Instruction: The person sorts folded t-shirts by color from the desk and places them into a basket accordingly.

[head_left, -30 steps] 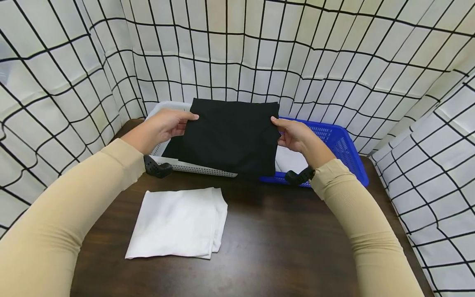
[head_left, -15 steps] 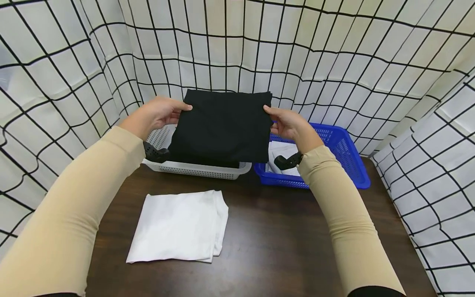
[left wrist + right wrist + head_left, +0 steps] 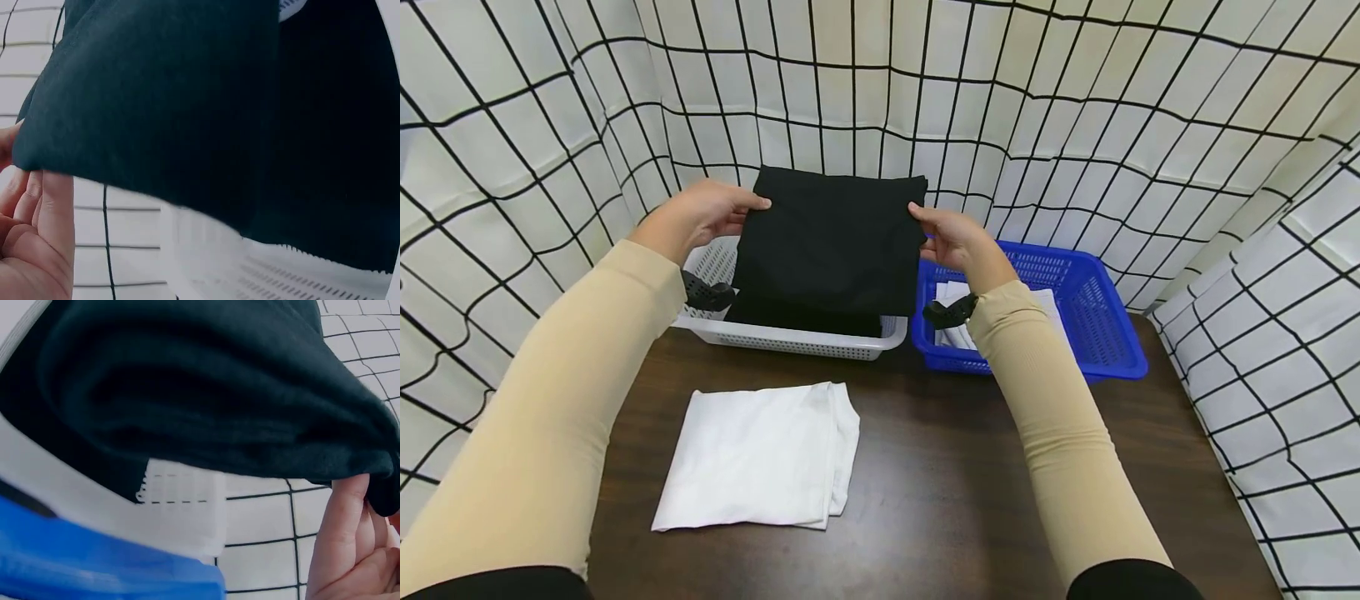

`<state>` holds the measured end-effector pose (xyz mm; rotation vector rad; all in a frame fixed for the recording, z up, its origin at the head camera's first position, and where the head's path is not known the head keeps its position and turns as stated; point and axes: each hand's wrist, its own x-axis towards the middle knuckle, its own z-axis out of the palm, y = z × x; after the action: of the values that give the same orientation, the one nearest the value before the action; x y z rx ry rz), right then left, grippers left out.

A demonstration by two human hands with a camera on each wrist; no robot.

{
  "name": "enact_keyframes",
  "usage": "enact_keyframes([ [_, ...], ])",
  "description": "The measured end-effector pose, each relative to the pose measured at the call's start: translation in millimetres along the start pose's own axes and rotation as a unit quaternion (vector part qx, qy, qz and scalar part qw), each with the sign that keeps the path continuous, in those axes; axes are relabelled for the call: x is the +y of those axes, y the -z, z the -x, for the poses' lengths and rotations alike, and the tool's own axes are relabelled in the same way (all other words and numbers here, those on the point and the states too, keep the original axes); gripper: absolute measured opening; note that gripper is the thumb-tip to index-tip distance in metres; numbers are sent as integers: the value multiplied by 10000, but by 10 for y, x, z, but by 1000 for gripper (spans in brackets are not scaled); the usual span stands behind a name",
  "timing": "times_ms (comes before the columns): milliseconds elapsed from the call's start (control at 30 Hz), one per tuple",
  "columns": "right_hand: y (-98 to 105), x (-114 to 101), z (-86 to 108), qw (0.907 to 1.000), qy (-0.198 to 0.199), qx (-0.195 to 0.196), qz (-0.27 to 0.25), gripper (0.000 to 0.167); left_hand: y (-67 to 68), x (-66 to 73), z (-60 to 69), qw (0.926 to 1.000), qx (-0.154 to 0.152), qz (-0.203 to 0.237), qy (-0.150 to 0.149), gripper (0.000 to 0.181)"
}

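Pinched closed, left hand (image 3: 718, 215) and right hand (image 3: 953, 237) held black cloth (image 3: 831, 242) above eleven-o'clock basket (image 3: 790, 342); step judged placing, next needing lowering.

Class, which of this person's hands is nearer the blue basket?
Right. The right hand is near the left end of the blue basket; the left hand is across the black cloth from it, by the white basket.
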<state>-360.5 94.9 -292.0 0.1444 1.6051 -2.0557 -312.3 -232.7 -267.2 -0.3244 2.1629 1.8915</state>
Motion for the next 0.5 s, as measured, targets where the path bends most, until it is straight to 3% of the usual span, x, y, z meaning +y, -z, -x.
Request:
enact_keyframes([
  [267, -203, 135, -193, 9999, -55, 124, 34, 17, 134, -103, -66, 9970, 726, -246, 48, 30],
  [500, -276, 281, -321, 9986, -274, 437, 134, 16, 173, -252, -117, 9955, 813, -489, 42, 28],
])
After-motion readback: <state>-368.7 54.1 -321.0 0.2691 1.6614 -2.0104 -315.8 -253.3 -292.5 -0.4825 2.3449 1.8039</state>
